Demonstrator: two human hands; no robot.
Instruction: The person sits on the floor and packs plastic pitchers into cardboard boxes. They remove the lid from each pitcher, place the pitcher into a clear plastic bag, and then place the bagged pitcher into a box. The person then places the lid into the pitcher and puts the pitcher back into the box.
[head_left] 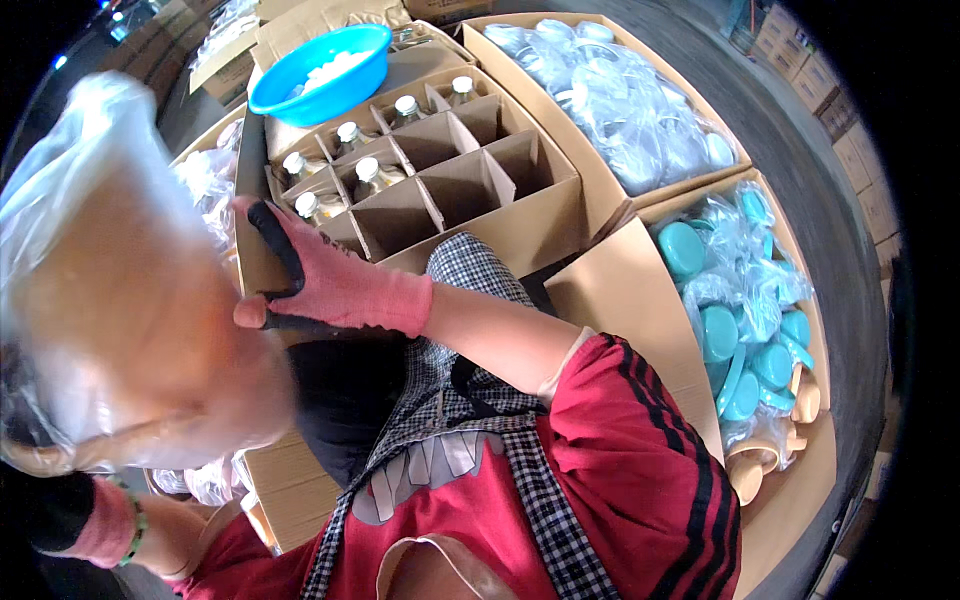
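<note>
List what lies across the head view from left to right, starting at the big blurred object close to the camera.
Blurred plastic-wrapped object held up close → right hand in a pink glove → divided carton with capped bottles → carton of clear-wrapped pieces → carton of teal lids.

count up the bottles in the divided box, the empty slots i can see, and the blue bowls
Capped bottles in the divided box: 7
Empty slots in view: 5
Blue bowls: 1
Total: 13
</note>
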